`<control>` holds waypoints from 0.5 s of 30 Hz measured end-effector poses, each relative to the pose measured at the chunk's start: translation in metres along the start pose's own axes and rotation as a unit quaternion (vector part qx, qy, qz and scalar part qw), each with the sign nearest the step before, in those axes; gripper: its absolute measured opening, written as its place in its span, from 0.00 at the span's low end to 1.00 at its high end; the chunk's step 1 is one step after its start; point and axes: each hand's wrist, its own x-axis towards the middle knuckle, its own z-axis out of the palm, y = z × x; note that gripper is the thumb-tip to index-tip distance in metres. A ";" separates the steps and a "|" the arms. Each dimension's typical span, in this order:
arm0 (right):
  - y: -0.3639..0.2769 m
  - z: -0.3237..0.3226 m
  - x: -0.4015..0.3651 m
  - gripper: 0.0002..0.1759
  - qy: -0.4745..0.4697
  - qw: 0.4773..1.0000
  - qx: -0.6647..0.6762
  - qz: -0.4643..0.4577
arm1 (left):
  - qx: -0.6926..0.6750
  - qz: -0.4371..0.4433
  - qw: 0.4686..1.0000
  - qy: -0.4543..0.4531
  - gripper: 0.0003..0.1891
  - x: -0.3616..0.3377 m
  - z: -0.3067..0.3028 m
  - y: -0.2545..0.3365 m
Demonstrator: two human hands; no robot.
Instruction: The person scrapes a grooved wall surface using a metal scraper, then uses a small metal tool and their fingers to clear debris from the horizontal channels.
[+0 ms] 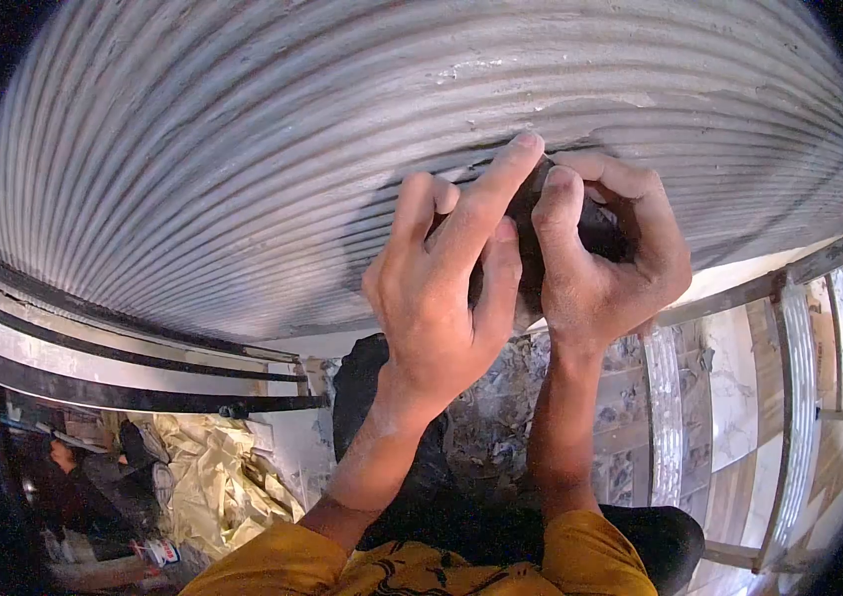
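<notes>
A large grey fluted panel (273,149) with long parallel ridges fills the upper part of the head view. Both of my hands are dusty and close together in front of it. Between them is a dark, thin sheet (531,263) that looks like sandpaper, mostly covered by fingers. My right hand (610,248) pinches its upper edge between thumb and bent forefinger. On the other side, my left hand (451,268) has its forefinger stretched towards the right fingertips. Its other fingers are curled and its thumb is bent against the sheet.
Dark metal rails (124,382) run below the panel at left. Crumpled gold-coloured sheeting (208,477) lies at lower left, among clutter. Debris (496,407) covers the floor below my hands. A metal frame (794,397) with upright bars stands at right over pale tiles.
</notes>
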 end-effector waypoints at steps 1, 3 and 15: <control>0.001 0.001 0.000 0.04 0.003 1.000 0.006 -0.004 | 0.001 -0.001 1.000 0.000 0.28 0.001 0.000 0.001; 0.002 0.002 0.000 0.04 0.006 1.000 0.012 -0.008 | 0.002 -0.001 1.000 0.001 0.28 0.001 -0.001 0.004; -0.002 -0.004 -0.006 0.05 -0.002 0.999 -0.023 -0.030 | -0.095 0.023 0.994 0.053 0.21 -0.007 0.005 -0.006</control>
